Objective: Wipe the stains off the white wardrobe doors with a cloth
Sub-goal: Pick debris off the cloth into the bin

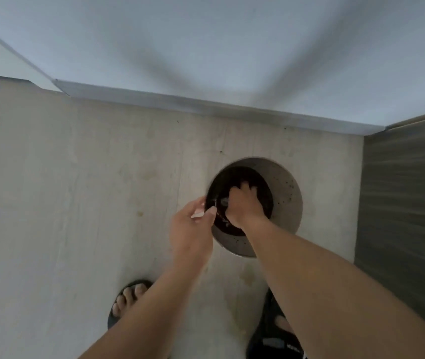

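A round metal bowl sits on the pale floor, close in front of the white wardrobe doors, which fill the top of the view above a light plinth strip. Inside the bowl lies the dark cloth, bunched in the left and middle part of the basin; it looks wet, and where cloth ends and any liquid begins cannot be told. The right hand reaches down into the bowl from the lower right, its fingers curled downward and closed around a clump of the cloth. The left hand is at the bowl's left rim, its fingers bent toward the thumb with the tips close together just at the edge; motion blur hides whether they pinch the rim, a corner of the cloth, or nothing, so that cannot be told. Both forearms are bare. Below, two feet in dark sandals stand on the floor, the left one beside the left forearm, the right one partly hidden under the right arm. A dark grey panel rises along the right side, meeting the wardrobe at the corner.
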Action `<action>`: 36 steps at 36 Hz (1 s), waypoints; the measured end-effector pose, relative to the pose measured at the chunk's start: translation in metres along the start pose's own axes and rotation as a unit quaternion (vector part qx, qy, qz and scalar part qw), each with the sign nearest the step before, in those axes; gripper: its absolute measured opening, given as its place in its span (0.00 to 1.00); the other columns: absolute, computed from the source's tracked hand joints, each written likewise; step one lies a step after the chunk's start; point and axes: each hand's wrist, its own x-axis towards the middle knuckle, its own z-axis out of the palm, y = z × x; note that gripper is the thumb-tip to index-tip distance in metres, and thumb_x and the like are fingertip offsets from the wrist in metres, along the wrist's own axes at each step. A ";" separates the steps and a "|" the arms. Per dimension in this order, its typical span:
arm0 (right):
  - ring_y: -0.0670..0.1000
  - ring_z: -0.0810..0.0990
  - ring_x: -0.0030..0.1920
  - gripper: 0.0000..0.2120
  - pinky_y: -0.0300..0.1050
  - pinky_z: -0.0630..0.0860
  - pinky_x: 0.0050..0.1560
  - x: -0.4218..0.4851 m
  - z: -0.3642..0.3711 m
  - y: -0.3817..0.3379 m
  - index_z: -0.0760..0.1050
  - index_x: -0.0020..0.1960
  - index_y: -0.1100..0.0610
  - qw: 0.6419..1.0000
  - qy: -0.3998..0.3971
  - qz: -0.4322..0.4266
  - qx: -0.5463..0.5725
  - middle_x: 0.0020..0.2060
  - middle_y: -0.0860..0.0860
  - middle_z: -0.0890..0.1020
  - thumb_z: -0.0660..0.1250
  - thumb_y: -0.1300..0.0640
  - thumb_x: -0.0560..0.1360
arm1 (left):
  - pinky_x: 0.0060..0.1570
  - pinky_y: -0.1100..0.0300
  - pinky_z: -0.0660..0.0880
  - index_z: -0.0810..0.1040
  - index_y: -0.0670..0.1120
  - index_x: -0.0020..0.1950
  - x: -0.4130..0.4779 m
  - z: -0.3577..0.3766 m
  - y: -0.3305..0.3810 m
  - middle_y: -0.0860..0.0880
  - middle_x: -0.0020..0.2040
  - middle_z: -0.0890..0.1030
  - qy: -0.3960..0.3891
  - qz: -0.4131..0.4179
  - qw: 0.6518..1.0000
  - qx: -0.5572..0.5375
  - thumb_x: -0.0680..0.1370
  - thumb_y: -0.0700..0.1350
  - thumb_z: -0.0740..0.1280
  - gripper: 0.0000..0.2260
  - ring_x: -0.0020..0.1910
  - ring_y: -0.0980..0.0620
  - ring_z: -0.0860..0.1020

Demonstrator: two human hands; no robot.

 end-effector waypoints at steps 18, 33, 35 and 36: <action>0.57 0.77 0.59 0.14 0.55 0.80 0.54 0.012 0.006 0.008 0.75 0.65 0.53 0.985 0.037 -0.143 -0.084 0.62 0.53 0.77 0.66 0.57 0.79 | 0.47 0.68 0.74 0.74 0.56 0.63 -0.044 0.009 0.033 0.56 0.53 0.75 0.105 0.070 0.990 0.064 0.81 0.46 0.70 0.12 0.51 0.59 0.75; 0.58 0.76 0.59 0.13 0.55 0.78 0.59 0.001 0.005 0.003 0.78 0.60 0.57 0.995 -0.006 -0.094 -0.029 0.61 0.54 0.77 0.70 0.60 0.75 | 0.46 0.70 0.72 0.62 0.53 0.79 -0.064 0.037 0.043 0.56 0.73 0.70 -0.013 -0.064 0.998 -0.011 0.84 0.40 0.64 0.25 0.60 0.64 0.75; 0.60 0.72 0.65 0.16 0.58 0.75 0.63 -0.003 -0.003 0.003 0.76 0.64 0.58 0.991 0.016 -0.118 -0.064 0.63 0.55 0.75 0.67 0.62 0.77 | 0.58 0.65 0.72 0.61 0.52 0.80 -0.069 0.035 0.045 0.55 0.76 0.69 -0.023 -0.092 0.995 -0.027 0.84 0.39 0.63 0.26 0.68 0.58 0.72; 0.60 0.72 0.65 0.16 0.58 0.76 0.63 -0.006 -0.008 0.004 0.76 0.65 0.58 0.990 0.004 -0.119 -0.070 0.64 0.56 0.75 0.66 0.63 0.77 | 0.62 0.61 0.72 0.62 0.52 0.79 -0.072 0.033 0.046 0.56 0.75 0.70 -0.028 -0.101 0.994 -0.029 0.84 0.39 0.63 0.25 0.69 0.57 0.72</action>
